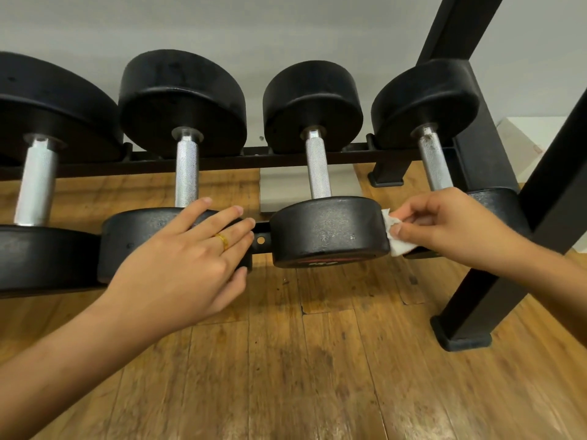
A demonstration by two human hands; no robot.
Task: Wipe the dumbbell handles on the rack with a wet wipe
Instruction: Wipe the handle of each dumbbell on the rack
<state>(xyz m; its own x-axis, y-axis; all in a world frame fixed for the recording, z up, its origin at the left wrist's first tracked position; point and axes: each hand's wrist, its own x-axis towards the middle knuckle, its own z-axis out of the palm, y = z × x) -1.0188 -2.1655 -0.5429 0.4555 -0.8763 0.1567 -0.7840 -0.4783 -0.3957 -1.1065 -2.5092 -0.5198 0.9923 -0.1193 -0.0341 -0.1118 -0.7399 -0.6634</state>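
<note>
At the rack [261,231], I counted four dumbbells [330,231], four handles [317,166] and one wet wipe [398,244], pinched in the right hand [444,223] between two near heads while the left hand [190,258] lay flat on another; I judged wiping was between handles, the wipe next needing wrapping round the rightmost handle [433,163].

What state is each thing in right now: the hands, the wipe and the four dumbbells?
Left hand: open, resting flat on the second dumbbell.
Right hand: pinching the wipe beside the third dumbbell.
Wipe: folded, touching no handle.
Far-left dumbbell: on the rack, untouched.
Far-right dumbbell: on the rack, brown specks on its handle.
</note>
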